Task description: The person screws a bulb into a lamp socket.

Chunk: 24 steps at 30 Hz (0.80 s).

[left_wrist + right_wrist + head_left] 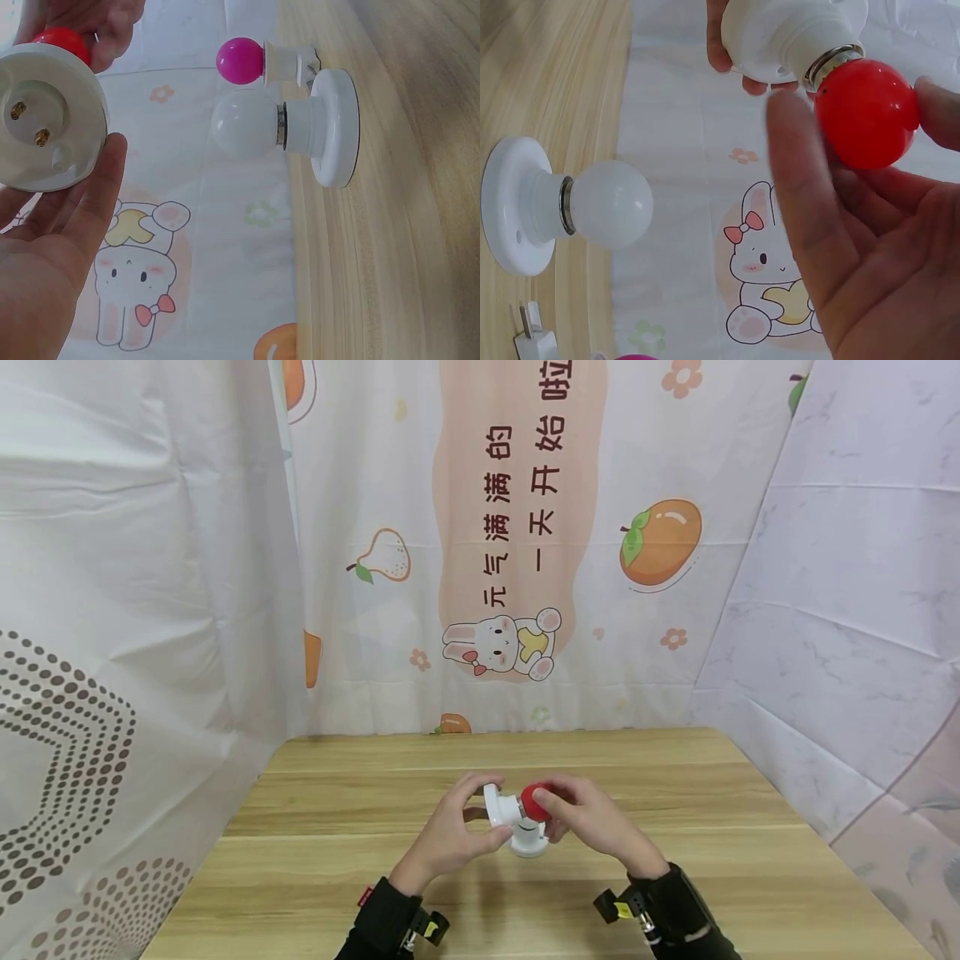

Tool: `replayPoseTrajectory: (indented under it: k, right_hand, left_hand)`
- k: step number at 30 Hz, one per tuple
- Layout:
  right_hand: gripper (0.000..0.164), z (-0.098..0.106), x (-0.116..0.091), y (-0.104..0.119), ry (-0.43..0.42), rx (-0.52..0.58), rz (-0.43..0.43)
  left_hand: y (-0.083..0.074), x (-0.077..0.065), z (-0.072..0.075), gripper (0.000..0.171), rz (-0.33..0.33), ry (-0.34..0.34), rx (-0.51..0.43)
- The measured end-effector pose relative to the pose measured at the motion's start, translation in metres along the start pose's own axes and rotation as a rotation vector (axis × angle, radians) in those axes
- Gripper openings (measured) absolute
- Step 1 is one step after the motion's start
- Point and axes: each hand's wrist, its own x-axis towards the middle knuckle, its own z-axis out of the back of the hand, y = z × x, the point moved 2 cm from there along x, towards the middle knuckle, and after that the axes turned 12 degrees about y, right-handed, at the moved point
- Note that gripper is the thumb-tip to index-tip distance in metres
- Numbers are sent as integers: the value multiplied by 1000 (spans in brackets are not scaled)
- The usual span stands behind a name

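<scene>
A white round lamp holder (pixel 501 808) is gripped by its base in my left hand (pixel 448 833), held above the table. Two brass screws show on the underside of that base (pixel 79 139) in the left wrist view. My right hand (pixel 592 818) pinches a red bulb (pixel 866 112) between thumb and fingers. Part of the bulb's metal cap (pixel 831 66) shows at the holder's mouth; the rest is hidden inside. Just beyond the hands, a second white holder (pixel 337 127) stands upright on the table with a white bulb (pixel 244 124) in it.
Behind the white bulb stands a pink bulb (pixel 240 60) in a small white plug-in socket (pixel 285 64); its plug prongs (pixel 526 321) show in the right wrist view. The wooden table (pixel 337 877) meets a printed curtain (pixel 375 635) at the back, with sheets hanging on both sides.
</scene>
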Motion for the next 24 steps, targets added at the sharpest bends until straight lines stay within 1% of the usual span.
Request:
replayPoseTrajectory:
  k: [2,4,7,9,11,13,16,19,24]
  right_hand:
    - [38,0,0,0,-3,-6,6]
    - [42,1,-1,0,-3,-18,29]
    - [50,2,-2,0,10,-31,97]
    - [52,3,-3,0,27,-39,163]
    - [50,4,-4,0,43,-50,217]
    - [47,4,-4,0,54,-59,248]
    - [45,3,-4,-1,67,-48,254]
    - [44,3,-4,0,68,-33,235]
    - [43,3,-4,-1,53,-46,201]
  left_hand:
    - [0,0,0,59,1,-1,3]
    - [0,-1,0,58,5,-3,6]
    - [1,-1,1,57,12,-4,6]
    - [1,-1,2,57,16,-5,5]
    - [2,-1,2,57,18,-4,7]
    - [2,-1,2,58,19,-3,8]
    - [3,-1,2,58,16,-1,10]
    - [2,-1,2,58,13,0,3]
    - [2,-1,2,58,8,2,-1]
